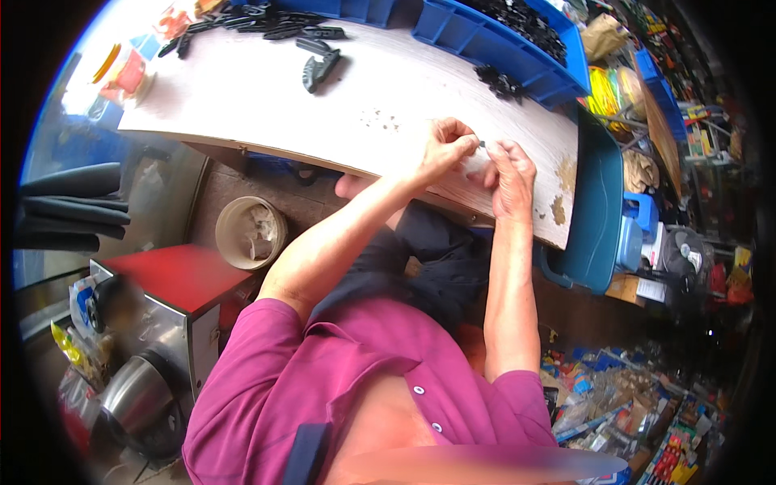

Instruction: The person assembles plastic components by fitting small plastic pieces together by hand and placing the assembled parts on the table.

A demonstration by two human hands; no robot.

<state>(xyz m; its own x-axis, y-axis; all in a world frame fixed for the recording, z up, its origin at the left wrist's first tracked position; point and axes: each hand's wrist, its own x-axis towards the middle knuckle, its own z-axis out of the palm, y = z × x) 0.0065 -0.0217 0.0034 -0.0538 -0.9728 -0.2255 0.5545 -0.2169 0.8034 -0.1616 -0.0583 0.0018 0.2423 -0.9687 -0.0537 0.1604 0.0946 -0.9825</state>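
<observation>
Over the right part of the pale table [267, 113], my left hand [446, 151] and my right hand [512, 175] are close together with their fingertips pinched. A small dark piece [482, 144] shows between the fingertips of both hands; its exact kind is too small to make out. Something whitish lies below it between the hands, partly hidden by my fingers. Left of my hands, several tiny pale bits [380, 121] are scattered on the tabletop. Beyond them are a couple of black, curved, handle-like parts [320, 69] and a pile of similar black parts [263, 23].
A blue divided bin [485, 52] of small black parts stands at the back right, with a little black heap [499, 83] beside it. A teal tub [596, 210] adjoins the table's right end. Below the front edge are a round bucket [230, 234] and a red-topped box [174, 271].
</observation>
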